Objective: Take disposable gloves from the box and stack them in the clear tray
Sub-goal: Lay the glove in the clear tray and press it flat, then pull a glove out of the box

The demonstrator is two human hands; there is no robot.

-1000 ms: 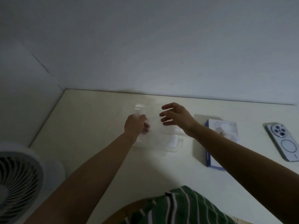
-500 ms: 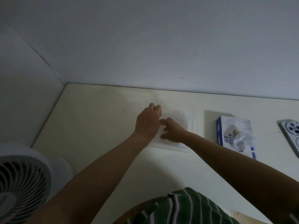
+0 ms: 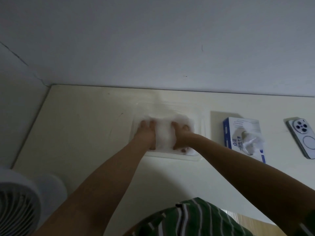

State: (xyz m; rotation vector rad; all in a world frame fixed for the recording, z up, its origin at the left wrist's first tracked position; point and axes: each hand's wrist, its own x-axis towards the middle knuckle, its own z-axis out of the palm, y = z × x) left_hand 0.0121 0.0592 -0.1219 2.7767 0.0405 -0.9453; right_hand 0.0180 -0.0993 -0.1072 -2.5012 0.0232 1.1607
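A clear tray lies on the cream table near the back wall. Inside it is a pile of thin translucent gloves. My left hand lies flat on the left side of the pile, fingers straight and pressing down. My right hand presses flat on the right side of the same pile. To the right of the tray stands the blue and white glove box, with a crumpled glove sticking out of its opening.
A phone lies face down at the far right of the table. A white fan stands at the lower left. The wall runs close behind the tray. My green striped clothing fills the bottom edge.
Earlier my left hand held a glove in the air over the tray. Both hands came down, and now they lie spread flat on the pile, pressing it into the tray.
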